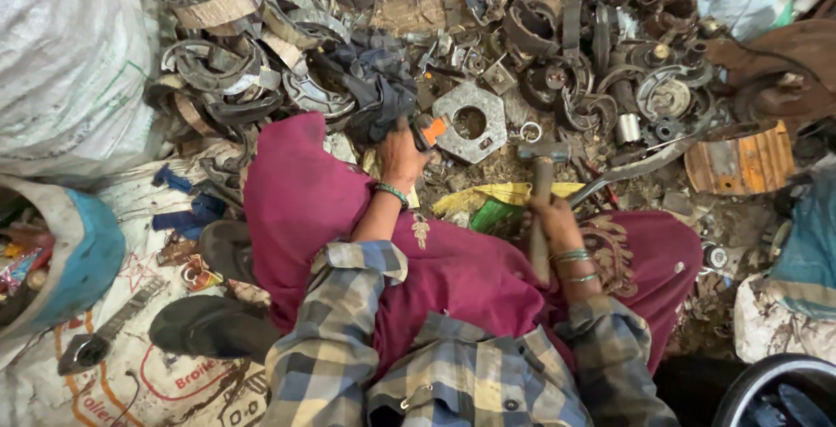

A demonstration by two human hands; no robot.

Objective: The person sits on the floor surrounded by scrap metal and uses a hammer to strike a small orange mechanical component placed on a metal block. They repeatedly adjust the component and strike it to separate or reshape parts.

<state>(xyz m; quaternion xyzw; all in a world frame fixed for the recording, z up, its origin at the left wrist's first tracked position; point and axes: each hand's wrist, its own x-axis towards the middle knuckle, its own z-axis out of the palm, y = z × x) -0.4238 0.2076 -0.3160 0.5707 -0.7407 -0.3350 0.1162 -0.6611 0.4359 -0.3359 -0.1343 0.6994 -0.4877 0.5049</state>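
Hammer with a worn wooden handle and dull metal head stands upright in the clenched right hand, over the lap near the scrap heap, while the left hand grips a small orange-and-grey part beside a flat grey metal plate with a round hole. Printed white sacks with red lettering lie at left beside a blue-rimmed tub of mixed scraps

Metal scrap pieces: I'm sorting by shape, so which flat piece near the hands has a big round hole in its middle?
The grey octagonal plate, lying flat beside the left hand. The pieces around it are mostly curved bands and rings.
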